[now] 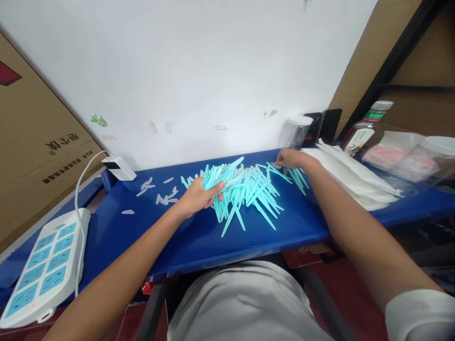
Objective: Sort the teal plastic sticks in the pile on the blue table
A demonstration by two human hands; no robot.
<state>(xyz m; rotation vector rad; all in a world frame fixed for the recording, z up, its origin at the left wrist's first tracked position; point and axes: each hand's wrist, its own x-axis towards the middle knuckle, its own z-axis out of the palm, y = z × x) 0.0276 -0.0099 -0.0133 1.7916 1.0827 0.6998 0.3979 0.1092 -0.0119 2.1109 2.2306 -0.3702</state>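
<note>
A pile of thin turquoise plastic sticks [254, 192] lies spread on the blue table top [199, 237]. My left hand [199, 195] is closed round a bundle of the sticks [222, 175], which fan out up and to the right. My right hand [289, 158] reaches to the far right edge of the pile, its fingertips pinched on one stick there. Several small whitish plastic pieces [161, 192] lie scattered left of the pile.
A white power strip [46, 265] and a white charger [119, 168] with its cable sit at the left. Folded white bags [355, 177], a clear jar [296, 132], a bottle [366, 125] and wrapped items [401, 158] stand at the right. Cardboard boxes flank both sides.
</note>
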